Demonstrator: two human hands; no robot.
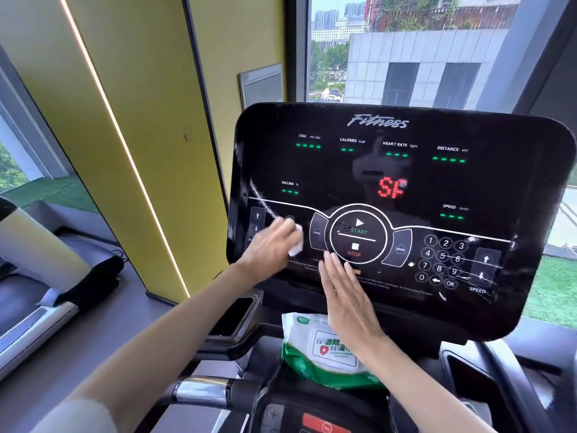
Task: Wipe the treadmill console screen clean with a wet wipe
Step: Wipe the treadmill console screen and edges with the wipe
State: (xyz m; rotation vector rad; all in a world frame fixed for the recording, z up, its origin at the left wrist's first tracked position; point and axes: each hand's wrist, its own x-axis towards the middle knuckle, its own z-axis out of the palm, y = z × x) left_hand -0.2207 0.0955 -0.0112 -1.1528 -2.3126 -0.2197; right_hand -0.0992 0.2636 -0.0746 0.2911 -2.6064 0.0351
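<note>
The black glossy treadmill console screen (390,170) fills the middle and right, lit with green readouts and a red "SF". My left hand (268,250) presses a white wet wipe (296,243) against the screen's lower left, beside the incline buttons. My right hand (346,295) lies flat with straight fingers near the lower middle edge, just under the STOP button (354,250). White streaks mark the screen's left and lower right areas.
A green and white wet wipe pack (324,348) sits in the tray below the console. Handlebars (203,390) run below left. A yellow wall (140,120) stands on the left, a window (406,48) behind, and another treadmill (37,276) at far left.
</note>
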